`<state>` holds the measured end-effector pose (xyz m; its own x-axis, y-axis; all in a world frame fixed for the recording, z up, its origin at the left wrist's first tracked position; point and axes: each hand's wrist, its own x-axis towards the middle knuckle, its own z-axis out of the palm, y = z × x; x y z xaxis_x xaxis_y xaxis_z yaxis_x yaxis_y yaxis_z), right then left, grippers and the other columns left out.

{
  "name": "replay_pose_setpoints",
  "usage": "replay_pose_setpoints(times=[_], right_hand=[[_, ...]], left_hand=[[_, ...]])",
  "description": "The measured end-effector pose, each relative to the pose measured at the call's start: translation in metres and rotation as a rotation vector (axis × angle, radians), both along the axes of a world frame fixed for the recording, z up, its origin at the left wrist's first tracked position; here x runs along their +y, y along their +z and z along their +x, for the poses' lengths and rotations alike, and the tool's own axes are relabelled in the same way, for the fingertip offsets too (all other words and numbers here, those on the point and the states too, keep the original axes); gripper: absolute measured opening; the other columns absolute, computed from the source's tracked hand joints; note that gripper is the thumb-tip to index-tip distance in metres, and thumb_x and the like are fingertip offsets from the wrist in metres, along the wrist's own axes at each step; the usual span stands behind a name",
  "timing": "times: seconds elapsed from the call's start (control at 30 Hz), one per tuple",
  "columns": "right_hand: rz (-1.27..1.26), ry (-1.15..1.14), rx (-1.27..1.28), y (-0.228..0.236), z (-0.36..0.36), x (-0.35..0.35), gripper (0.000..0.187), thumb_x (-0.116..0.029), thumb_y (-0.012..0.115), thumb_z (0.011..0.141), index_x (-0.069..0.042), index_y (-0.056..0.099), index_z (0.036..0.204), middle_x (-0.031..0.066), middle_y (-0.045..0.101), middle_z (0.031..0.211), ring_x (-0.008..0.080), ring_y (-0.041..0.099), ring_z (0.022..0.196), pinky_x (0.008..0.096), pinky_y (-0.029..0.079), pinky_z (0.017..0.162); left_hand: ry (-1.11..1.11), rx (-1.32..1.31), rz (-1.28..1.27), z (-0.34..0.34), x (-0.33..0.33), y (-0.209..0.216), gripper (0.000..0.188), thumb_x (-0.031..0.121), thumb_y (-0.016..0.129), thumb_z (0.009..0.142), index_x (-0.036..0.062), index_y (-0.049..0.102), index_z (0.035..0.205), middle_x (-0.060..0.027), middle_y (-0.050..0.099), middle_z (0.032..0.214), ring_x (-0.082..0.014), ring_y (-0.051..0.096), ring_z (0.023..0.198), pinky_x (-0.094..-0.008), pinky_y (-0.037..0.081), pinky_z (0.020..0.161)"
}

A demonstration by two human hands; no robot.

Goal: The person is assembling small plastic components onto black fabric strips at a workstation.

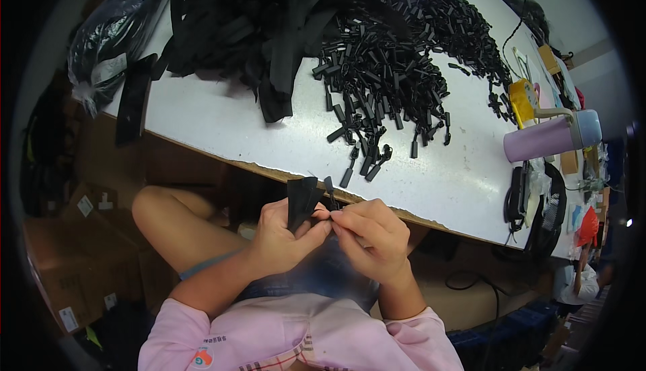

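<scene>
My left hand (284, 238) is closed on a folded black zipper tape (303, 200), whose flat end stands up above the fingers. Fingertip to fingertip with it, my right hand (374, 238) pinches at a small black zipper slider (332, 194) with a dark pull tab pointing away from me. The tape's narrow end seems to meet the slider between both hands, but the fingers hide the exact contact. Both hands are held just off the table's near edge, above my lap.
On the white table (229, 128) lies a large pile of zipper sliders (383, 81). Black tapes (282, 41) are heaped to its left, beside a plastic-wrapped bundle (111, 34). A purple bottle (538, 139) lies at the right, near a yellow tape roll (521, 102). Cardboard boxes (94, 256) stand lower left.
</scene>
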<state>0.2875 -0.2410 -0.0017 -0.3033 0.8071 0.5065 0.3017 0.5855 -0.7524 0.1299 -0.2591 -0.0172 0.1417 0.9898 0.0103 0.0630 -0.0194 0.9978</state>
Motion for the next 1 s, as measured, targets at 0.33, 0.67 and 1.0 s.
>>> replay_pose_setpoints(times=[0.33,0.67,1.0], right_hand=[[-0.384,-0.146,0.33,-0.009,-0.019,-0.02,0.014,0.006,0.058,0.07,0.004,0.054,0.084,0.0078,0.056,0.078,0.0078,0.051,0.064,0.0195,0.043,0.056],[-0.541,-0.001,0.631,-0.019,-0.017,-0.012,0.009,0.002,0.058,0.073,0.002,0.052,0.079,0.0049,0.053,0.068,0.0071,0.049,0.055,0.0175,0.04,0.049],[-0.958,0.254,0.813,-0.016,-0.007,-0.009,0.006,-0.002,0.057,0.075,0.001,0.051,0.077,0.0026,0.05,0.066,0.0054,0.047,0.054,0.0163,0.037,0.047]], left_hand=[[0.116,-0.224,-0.022,0.008,-0.003,0.012,0.016,0.0,0.056,0.074,-0.0002,0.055,0.09,-0.0054,0.056,0.084,-0.0081,0.052,0.075,-0.0224,0.042,0.067],[0.098,-0.35,-0.012,0.006,-0.003,0.014,0.017,0.001,0.056,0.074,-0.0005,0.056,0.091,-0.0062,0.053,0.087,-0.0087,0.052,0.075,-0.0204,0.042,0.06],[-0.038,-0.407,0.001,0.004,0.002,0.011,0.015,0.006,0.056,0.076,-0.0016,0.058,0.089,-0.0069,0.05,0.083,-0.0029,0.042,0.047,-0.0148,0.032,0.04]])
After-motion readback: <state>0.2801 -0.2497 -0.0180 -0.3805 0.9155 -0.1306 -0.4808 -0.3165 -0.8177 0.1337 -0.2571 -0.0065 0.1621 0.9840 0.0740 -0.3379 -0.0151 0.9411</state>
